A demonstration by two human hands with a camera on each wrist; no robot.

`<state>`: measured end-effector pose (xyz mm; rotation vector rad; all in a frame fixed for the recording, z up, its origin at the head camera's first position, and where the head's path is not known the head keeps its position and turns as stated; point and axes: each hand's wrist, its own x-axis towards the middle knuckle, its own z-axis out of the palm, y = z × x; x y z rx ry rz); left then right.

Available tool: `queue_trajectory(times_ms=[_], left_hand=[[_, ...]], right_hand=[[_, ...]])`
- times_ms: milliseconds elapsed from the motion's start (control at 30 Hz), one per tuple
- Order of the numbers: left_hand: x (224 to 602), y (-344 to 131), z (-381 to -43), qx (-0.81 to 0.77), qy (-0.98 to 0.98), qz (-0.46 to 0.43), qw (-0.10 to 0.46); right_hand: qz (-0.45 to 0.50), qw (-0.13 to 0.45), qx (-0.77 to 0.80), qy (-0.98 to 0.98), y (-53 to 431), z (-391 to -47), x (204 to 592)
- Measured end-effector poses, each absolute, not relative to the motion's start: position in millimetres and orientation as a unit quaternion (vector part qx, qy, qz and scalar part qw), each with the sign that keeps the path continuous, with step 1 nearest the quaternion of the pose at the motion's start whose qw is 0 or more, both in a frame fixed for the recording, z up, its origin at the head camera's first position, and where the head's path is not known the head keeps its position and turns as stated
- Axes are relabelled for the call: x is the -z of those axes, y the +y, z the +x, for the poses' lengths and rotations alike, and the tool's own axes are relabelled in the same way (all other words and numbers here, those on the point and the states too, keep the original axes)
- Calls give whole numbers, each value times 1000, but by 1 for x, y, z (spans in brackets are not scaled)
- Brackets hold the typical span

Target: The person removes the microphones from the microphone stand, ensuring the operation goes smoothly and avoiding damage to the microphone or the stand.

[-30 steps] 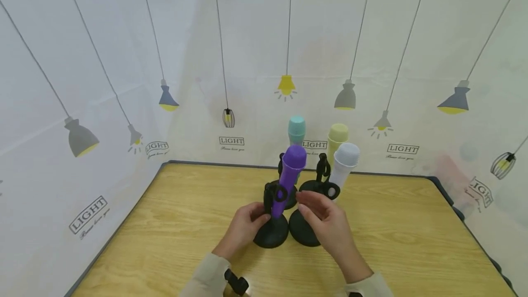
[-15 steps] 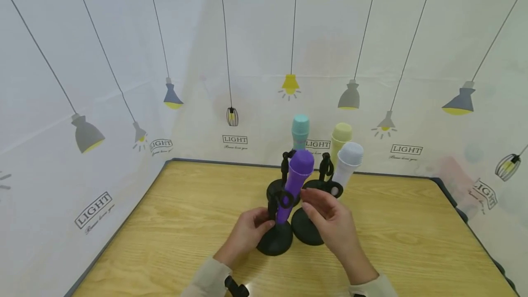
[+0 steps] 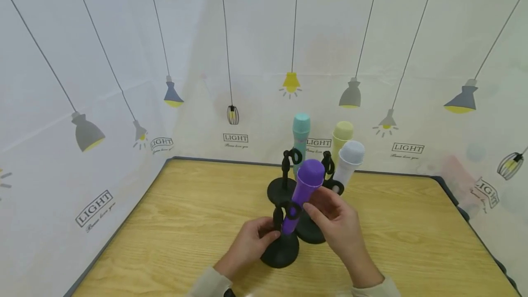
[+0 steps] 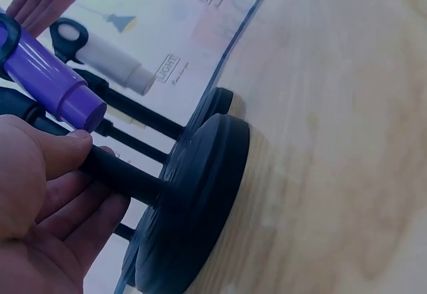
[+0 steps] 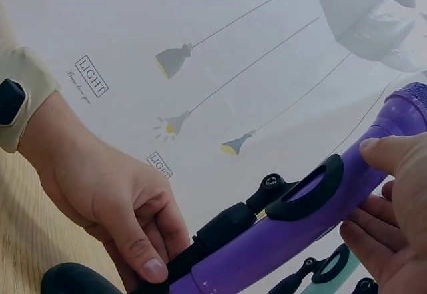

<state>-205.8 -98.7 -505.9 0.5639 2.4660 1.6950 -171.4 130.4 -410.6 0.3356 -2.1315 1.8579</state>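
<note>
A purple microphone leans in the ring clip of a black desk stand, its head up and to the right. My left hand grips the post of this stand just above the round base; the left wrist view shows the thumb across the post, near the microphone's lower end. With thumb and fingers my right hand holds the microphone body just below its head. In the right wrist view the clip ring encircles the purple body.
Behind stand a teal microphone, a yellow one and a white one, all on black stands. The white one's base is close to the right of the purple one's. A printed curtain surrounds the wooden table.
The purple microphone and its stand have moved toward me and slightly right, with my left hand on the post. My right hand, earlier beside the microphone, now holds its body.
</note>
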Motion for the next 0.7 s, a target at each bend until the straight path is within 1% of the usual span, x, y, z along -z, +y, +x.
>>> queue_trajectory(times_ms=[200, 400, 700], left_hand=[[502, -94, -197, -557, 801, 212, 51], [502, -91, -191, -560, 798, 217, 55], [506, -84, -188, -566, 800, 198, 23]], right_hand=[[127, 165, -659, -723, 128, -165, 405], [124, 186, -655, -722, 128, -159, 402], [128, 201, -654, -718, 129, -155, 401]])
